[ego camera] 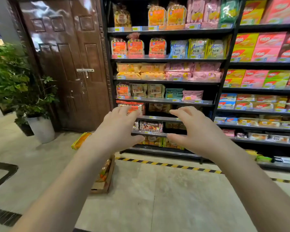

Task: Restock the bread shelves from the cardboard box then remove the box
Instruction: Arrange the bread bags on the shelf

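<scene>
Two bare forearms (60, 190) reach in from the bottom edge, at seven and five o'clock, and draw close together near the middle of the view. At their ends, the left hand (119, 129) is raised with fingers spread and loosely bent, thumb out toward three o'clock, holding nothing. Just beside it the right hand (197, 133) mirrors this, fingers apart, thumb pointing to nine o'clock, also holding nothing; a gap lies between the two thumbs.

At twelve o'clock of the left hand its fingertips overlap an orange pack (134, 108) on a lower tier; whether they touch it cannot be told. Behind both hands stand the bread shelves (166, 101), a black unit with tiers of bagged bread and cakes in orange, yellow, pink and blue wrappers, with price tags along each rail.

At six o'clock of the left hand, on the floor and mostly hidden by that forearm, sits the cardboard box (109, 180) with packs inside it. A yellow-orange pack (79, 141) shows at nine o'clock of the left wrist, above the box.

Striped tape (166, 164) in black and yellow runs on the floor along the foot of the shelves. At three o'clock a second shelf unit (266, 64) carries red, yellow and green boxes. At ten o'clock is a dark brown door (65, 64) with a metal latch, and at nine o'clock a potted plant (15, 77) in a white pot.
</scene>
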Demonstrator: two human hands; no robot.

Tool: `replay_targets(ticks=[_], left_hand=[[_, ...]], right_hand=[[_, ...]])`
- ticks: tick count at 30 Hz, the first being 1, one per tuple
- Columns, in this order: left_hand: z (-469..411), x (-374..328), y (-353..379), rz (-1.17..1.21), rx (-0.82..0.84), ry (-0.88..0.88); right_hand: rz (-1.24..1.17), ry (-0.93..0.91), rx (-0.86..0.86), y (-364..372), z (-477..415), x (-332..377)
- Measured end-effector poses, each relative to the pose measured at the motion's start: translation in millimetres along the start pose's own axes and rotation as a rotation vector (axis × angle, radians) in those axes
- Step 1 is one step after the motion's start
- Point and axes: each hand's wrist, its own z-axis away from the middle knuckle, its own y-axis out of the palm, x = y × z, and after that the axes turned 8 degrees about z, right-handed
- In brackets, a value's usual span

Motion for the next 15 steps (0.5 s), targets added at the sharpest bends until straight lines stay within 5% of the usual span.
replay_targets(ticks=[15], left_hand=[[-215.6,129.8,123.4,0.063,0.192,-0.237]], right_hand=[[-0.074,-0.083,0.179,164.9,-251.8,-43.7]])
